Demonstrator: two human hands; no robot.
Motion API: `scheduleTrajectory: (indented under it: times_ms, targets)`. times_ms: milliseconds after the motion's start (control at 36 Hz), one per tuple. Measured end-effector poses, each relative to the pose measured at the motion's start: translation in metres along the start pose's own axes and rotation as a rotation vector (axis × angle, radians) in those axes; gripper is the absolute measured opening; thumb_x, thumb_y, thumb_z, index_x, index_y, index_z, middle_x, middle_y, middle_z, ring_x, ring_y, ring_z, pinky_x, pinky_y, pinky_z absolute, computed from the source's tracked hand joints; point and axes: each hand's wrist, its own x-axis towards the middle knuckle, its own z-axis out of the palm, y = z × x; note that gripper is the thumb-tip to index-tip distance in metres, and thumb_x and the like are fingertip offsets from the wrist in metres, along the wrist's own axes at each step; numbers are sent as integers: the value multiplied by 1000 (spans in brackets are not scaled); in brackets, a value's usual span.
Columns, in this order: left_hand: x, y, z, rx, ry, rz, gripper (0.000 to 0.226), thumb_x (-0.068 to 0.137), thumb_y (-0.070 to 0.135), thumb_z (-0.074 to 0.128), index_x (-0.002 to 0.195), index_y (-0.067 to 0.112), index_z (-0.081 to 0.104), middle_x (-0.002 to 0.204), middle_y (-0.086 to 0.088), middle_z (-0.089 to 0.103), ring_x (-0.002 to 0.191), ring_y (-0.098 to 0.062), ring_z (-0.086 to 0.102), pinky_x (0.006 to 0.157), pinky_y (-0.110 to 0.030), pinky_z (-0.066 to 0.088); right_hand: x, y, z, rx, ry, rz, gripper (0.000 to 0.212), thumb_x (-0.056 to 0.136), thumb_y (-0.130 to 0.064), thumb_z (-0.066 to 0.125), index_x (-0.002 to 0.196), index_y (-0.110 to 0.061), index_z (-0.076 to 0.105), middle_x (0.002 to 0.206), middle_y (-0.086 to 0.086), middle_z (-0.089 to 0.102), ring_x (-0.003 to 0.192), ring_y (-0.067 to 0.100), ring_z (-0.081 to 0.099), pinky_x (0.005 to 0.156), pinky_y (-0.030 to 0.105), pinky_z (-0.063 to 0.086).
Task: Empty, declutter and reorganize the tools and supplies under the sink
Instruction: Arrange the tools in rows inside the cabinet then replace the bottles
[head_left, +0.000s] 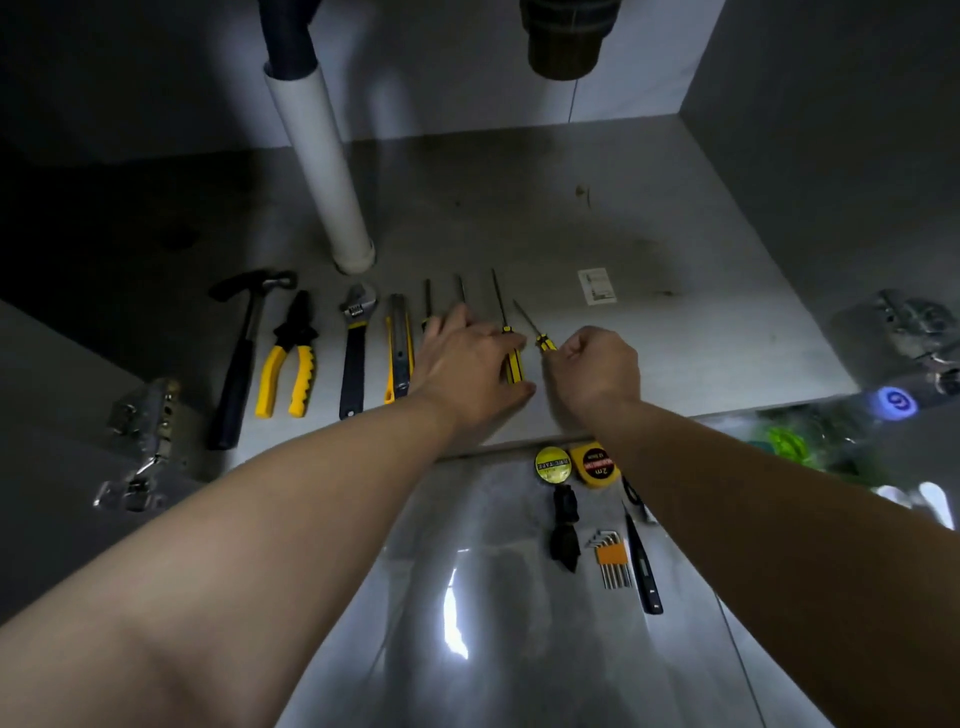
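The left hand (467, 364) covers the handles of two screwdrivers, so we see only their dark shafts (427, 301) poking out beyond the fingers. It lies palm-down with the fingers fairly straight, and its thumb and forefinger sit either side of the third screwdriver (514, 364), whose yellow-and-black handle shows between them. The right hand (595, 364) is curled into a fist around the fourth screwdriver (537, 335). Most of its handle is buried in the grip, and its shaft tilts up and to the left, towards the third one's shaft.

The right forearm hides part of the things on the shiny floor in front. What the black lump (565, 525) there is, we cannot tell. The hinges (143, 441) at both sides are blurred.

On the cabinet floor (675, 312), just in front of the white pipe (322, 166), the tools lie in a row, side by side: a black hammer (244, 358), yellow-handled pliers (291, 364), a wrench (354, 353), a yellow knife (397, 348), then the screwdrivers. Outside the cabinet edge lie a tape roll (553, 462) touching a tape measure (597, 465), and nearer us hex keys (613, 561) beside a black pen-like tool (641, 566).
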Motion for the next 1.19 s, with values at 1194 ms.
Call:
scheduleTrajectory:
  times_ms: [1194]
  targets:
    - [-9, -5, 12, -40, 61, -73, 77, 74, 76, 65, 139, 34, 54, 136, 6, 53, 129, -29, 35, 104, -43, 31, -13, 20, 12, 30, 42, -106, 17, 92, -33, 66, 93, -16, 64, 89, 2, 68, 83, 17, 64, 75, 31, 52]
